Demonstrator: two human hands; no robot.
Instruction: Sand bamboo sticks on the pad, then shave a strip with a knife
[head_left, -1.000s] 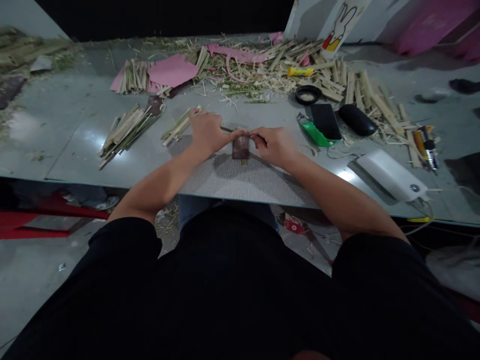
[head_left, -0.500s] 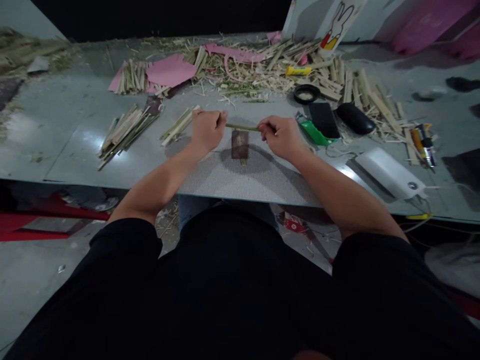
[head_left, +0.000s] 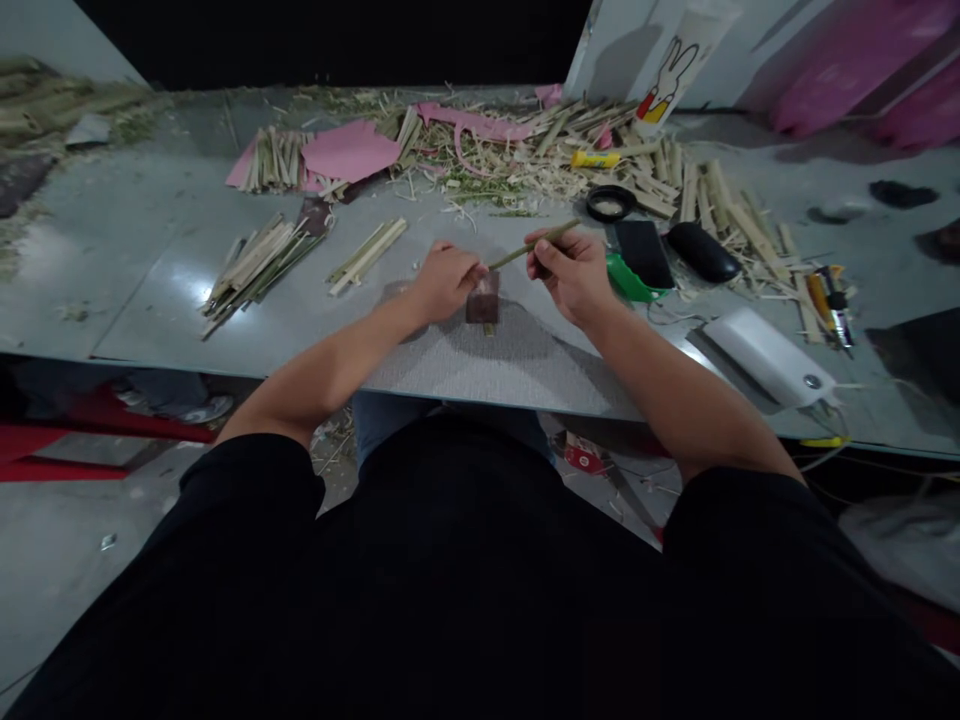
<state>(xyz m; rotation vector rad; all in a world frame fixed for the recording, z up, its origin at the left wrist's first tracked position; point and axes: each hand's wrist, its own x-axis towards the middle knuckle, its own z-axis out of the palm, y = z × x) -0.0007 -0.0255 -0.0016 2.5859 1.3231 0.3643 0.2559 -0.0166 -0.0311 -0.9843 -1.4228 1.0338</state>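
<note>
Head view, bamboo strip (head_left: 516, 254) — thin, greenish, slanting, in right hand (head_left: 571, 272)

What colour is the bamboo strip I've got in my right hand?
The bamboo strip looks dull olive green, seen in the head view.

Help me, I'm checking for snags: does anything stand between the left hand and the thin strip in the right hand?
Nothing visible does. The thin strip, held in the right hand, has one end right by the left hand; contact is unclear. The brown piece lies nearer the body, not between them.
</note>
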